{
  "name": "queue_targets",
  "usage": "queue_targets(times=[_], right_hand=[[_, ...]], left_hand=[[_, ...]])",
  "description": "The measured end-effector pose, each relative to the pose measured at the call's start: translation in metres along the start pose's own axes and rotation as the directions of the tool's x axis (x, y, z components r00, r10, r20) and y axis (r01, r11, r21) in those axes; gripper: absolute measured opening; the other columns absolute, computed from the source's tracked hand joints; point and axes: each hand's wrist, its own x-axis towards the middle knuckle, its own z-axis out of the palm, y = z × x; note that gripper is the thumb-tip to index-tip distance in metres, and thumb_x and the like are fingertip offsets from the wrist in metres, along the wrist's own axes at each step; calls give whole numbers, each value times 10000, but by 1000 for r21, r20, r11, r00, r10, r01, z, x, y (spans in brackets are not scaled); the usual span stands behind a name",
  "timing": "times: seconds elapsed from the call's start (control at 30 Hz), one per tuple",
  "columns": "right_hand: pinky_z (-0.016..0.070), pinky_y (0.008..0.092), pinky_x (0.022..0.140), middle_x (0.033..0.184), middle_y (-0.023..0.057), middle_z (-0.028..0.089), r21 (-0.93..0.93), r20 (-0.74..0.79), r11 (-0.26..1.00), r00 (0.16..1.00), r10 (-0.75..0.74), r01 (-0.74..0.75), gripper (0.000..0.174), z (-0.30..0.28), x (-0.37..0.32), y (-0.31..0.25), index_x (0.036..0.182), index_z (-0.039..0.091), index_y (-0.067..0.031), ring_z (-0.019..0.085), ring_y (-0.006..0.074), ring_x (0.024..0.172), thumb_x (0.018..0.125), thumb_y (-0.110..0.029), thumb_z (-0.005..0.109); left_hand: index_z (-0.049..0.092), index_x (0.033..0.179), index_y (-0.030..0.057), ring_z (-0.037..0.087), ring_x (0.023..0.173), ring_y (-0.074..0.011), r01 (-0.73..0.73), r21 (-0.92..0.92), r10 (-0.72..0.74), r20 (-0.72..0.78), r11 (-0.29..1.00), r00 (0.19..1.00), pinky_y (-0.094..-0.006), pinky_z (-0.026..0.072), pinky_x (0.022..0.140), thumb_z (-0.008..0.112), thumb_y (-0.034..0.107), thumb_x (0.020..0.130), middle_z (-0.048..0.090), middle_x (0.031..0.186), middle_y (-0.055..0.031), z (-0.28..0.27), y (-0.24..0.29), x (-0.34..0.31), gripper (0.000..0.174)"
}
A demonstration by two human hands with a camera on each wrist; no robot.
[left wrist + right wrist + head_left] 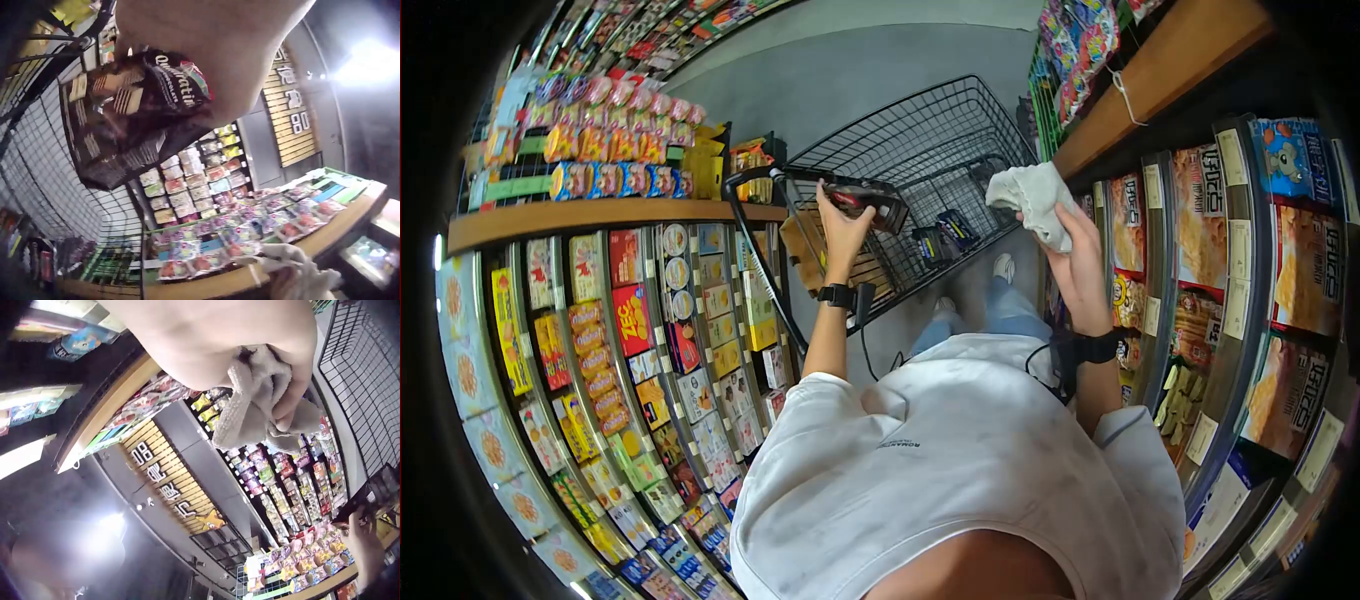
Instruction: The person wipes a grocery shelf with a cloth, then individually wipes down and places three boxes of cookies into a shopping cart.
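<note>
My left hand (843,232) grips a dark brown bag of Quadratini chocolate wafers (888,212) over the near side of the black wire shopping cart (880,122). In the left wrist view the wafer bag (112,128) hangs below the palm, its printed front showing. A crumpled white cloth (1036,198) is held in my right hand (1080,268), raised to the right of the cart, near the shelves. The right wrist view shows the cloth (253,403) bunched between thumb and fingers.
Dark packages (945,236) lie low in the cart. Its black handle (745,225) is on the left. Shelves of boxed snacks (630,310) line the left side, and large snack packs (1200,220) fill the right. A wooden ledge (630,210) juts out beside the cart.
</note>
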Motion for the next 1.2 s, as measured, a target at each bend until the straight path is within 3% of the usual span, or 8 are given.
queue_targets(times=[0.1,0.17,0.47,0.63,0.7,0.9,1.03,1.2], right_hand=[[466,359,1047,1370,111,600,11,-76,999,996,35,-35,412,-16,-3,9,1412,519,18,582,214,1250,1036,-148,550],[505,395,1015,1302,193,635,-9,-139,999,990,31,-33,405,-16,-10,13,1411,488,43,679,305,1122,1045,-131,489],[464,374,1055,1352,105,606,-6,-238,997,968,-82,83,407,-11,-82,45,1410,522,-2,577,217,1256,1042,-173,544],[459,362,1062,1362,107,599,-11,-308,984,935,-174,179,407,0,-136,99,1411,517,9,577,213,1256,1039,-154,548],[457,371,1080,1401,149,581,9,-391,981,903,-177,196,441,8,-162,114,1453,463,43,600,245,1251,1048,-126,506],[496,330,1009,1259,84,648,-48,-474,930,811,-342,364,288,-3,-244,149,1265,602,-16,627,177,1167,997,-121,606],[488,292,970,1314,55,611,-235,-474,884,746,-468,405,470,-6,-289,144,1406,523,25,600,137,1144,1004,-197,623],[453,278,1006,1325,61,613,-304,-390,823,726,-567,480,551,2,-345,113,1442,492,16,577,133,1177,977,-212,680]], left_hand=[[280,1460,-67,420,1310,-450,137,161,-172,230,977,958,-451,371,1115,873,184,647,447,1397,-274,16,-19,-1,1037],[277,1477,-28,444,1273,-442,73,314,-168,287,946,943,-466,403,1081,914,189,604,463,1366,-263,23,-30,-9,1102],[500,1348,161,581,1012,-333,-189,354,17,435,916,900,-420,534,883,880,9,617,441,1203,-180,12,-77,-20,837],[559,1290,106,595,1055,-323,-90,-6,67,713,996,698,-412,530,929,849,35,617,462,1251,-200,25,-106,-40,737],[562,1349,91,581,1144,-392,-526,73,297,756,848,583,-442,485,1004,848,140,681,485,1336,-265,33,-136,-57,729],[563,1312,-51,601,1170,-417,-448,-217,474,635,867,609,-429,482,1004,663,146,904,635,1228,-271,11,-33,-75,464],[674,1145,-21,700,892,-212,-291,-538,578,502,791,644,-330,540,788,601,103,997,718,998,-135,-8,122,-121,206],[676,1070,-22,671,862,-169,-359,-810,864,325,464,384,-287,519,777,616,-15,954,688,967,-104,-54,273,-220,131]])
